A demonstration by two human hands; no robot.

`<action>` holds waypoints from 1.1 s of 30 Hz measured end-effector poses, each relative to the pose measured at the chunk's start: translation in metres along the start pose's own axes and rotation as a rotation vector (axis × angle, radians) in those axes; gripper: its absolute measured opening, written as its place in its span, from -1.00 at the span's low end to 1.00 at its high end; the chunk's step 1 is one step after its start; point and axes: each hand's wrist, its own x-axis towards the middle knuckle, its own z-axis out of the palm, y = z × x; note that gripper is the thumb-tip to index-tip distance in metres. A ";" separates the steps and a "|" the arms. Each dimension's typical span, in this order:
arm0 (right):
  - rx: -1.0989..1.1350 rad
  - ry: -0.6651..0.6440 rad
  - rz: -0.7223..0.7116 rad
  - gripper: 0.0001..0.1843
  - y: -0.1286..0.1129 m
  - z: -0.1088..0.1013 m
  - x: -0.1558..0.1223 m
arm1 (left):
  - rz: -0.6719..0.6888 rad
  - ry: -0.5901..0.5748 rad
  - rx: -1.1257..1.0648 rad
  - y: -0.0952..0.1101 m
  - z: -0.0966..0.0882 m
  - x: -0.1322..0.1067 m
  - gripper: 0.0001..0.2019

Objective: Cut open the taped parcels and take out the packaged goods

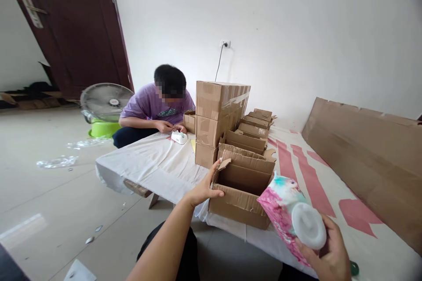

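The head camera looks down across a low table [158, 164] draped in a white cloth with pink-red stripes. The person's right hand [329, 250] grips a soft pack [285, 210] at the lower right of the view, held in the air just in front of the table edge. The pack is pink with a flowered pattern, pale blue-green and white at its upper end, and bears a round white cap [309, 225] that faces the camera; the fingers curl around the pack's underside next to that cap. The pack is tilted, its upper end pointing toward the open cardboard box [242, 193] standing at the near table edge.

The left hand [206, 189] rests against the left side of that box, thumb on the front wall and fingers up at a small flap, gripping the corner loosely. The box is open at the top and its inside looks bare as far as can be seen.

Behind it stands a row of more open boxes [252, 134] and a stack of taped closed cartons [219, 118]. At the far end of the table another person [154, 105] in a purple shirt crouches with both hands at a small white object [179, 137]. A large cardboard sheet [365, 158] leans on the right wall, and a fan [105, 101] stands on the floor.
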 end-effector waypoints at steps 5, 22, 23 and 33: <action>-0.187 0.004 -0.307 -0.40 0.023 0.006 -0.026 | 0.015 0.055 0.080 -0.002 0.003 0.001 0.11; -0.242 -0.143 -0.309 -0.06 0.034 0.043 -0.063 | 0.038 0.322 0.661 0.015 0.129 -0.088 -0.57; -0.221 -0.111 -0.273 -0.02 0.039 0.046 -0.067 | -0.054 0.298 0.588 0.007 0.128 -0.090 -0.53; -0.043 -0.031 0.074 -0.10 0.086 0.078 -0.108 | -0.121 0.160 0.414 -0.028 0.152 -0.101 -0.12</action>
